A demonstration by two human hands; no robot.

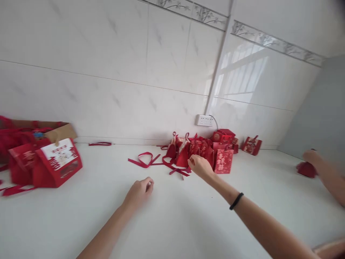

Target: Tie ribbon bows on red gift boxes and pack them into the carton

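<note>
My left hand (140,191) is over the white table, its fingers curled together; no object shows in it. To its upper right, my right hand (199,164), with a black band on the wrist, has its fingers bent and closed in front of several red gift bags (198,149). Whatever those fingers may hold is too small to make out. Loose red ribbons (145,162) lie on the table between and behind my two hands. A patterned red box (224,160) stands just right of my right hand.
At the left, red gift boxes (61,165) stand beside a brown carton (67,132). Another person's hand (311,157) is by a dark red item (306,169) at the right. A power strip (205,120) is on the tiled wall (107,90).
</note>
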